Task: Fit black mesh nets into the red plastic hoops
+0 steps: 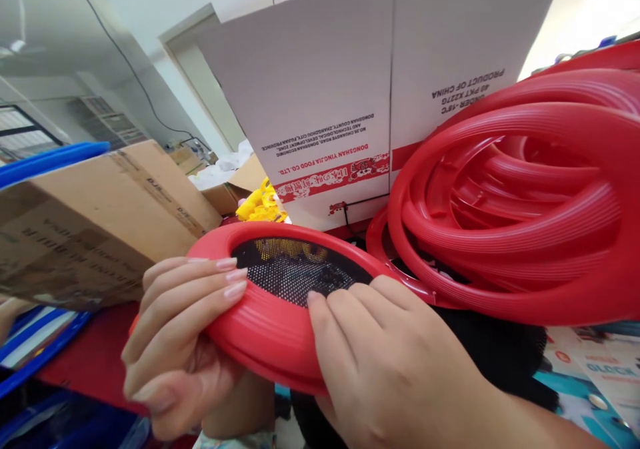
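A red plastic ring (270,322) with black mesh (295,272) across its opening is held up in front of me, tilted. My left hand (185,322) grips its left side, the fingers lying over the rim with their tips at the mesh edge. On the near right part of the rim, my right hand (385,355) is closed, its thumb and fingertips pressed where rim and mesh meet. Below and behind the ring hangs dark cloth or mesh (490,349), partly hidden by my right hand and arm.
Many red plastic rings (505,289) are piled at the right. Behind them stands a white carton (320,82) with upside-down print. A brown cardboard box (120,202) is at the left, with blue rims (55,159) on top. Yellow pieces (260,203) lie between the boxes.
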Action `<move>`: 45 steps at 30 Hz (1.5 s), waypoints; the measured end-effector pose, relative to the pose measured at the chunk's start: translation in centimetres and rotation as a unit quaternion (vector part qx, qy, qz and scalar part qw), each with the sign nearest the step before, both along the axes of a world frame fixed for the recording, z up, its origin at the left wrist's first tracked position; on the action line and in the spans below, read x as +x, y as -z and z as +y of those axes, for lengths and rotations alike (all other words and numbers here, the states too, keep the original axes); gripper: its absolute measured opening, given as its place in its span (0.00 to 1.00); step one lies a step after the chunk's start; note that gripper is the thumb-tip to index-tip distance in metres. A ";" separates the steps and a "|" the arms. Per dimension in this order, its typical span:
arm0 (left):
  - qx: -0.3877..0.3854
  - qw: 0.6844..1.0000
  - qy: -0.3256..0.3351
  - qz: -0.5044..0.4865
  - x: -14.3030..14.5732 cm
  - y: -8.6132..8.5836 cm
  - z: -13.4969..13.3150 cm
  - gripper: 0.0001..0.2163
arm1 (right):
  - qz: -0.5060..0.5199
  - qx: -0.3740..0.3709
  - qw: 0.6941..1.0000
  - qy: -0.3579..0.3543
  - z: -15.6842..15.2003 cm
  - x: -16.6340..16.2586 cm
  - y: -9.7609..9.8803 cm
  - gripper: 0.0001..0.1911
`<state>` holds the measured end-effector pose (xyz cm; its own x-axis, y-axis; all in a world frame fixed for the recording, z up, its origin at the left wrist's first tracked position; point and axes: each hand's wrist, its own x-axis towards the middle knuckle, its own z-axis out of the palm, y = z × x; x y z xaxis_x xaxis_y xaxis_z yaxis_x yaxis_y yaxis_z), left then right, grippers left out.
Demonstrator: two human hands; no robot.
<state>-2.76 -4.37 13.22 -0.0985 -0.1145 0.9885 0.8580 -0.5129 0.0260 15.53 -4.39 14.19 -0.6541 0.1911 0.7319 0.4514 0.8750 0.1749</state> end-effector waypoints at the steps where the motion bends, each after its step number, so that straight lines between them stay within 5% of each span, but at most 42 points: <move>1: -0.003 1.000 -0.004 -0.001 0.1 0.0 -0.1 0.23 | 0.000 -0.001 1.000 0.001 0.0 0.0 0.0 0.09; 10: 0.029 0.996 -0.036 -0.078 3.1 -1.2 -0.3 0.25 | -0.037 -0.021 0.999 -0.020 0.9 0.3 -0.7 0.06; 27: 0.095 0.995 -0.018 -0.018 2.0 -1.5 0.3 0.27 | -0.050 -0.077 0.995 -0.042 1.4 0.7 -1.4 0.09; 35: 0.047 0.999 0.007 -0.021 1.8 -1.1 -0.2 0.26 | -0.034 0.000 0.999 -0.018 0.6 0.3 -0.8 0.06; 45: 0.014 0.999 0.038 0.027 1.2 -0.9 0.6 0.22 | -0.043 -0.088 0.995 -0.018 1.3 0.9 -0.9 0.06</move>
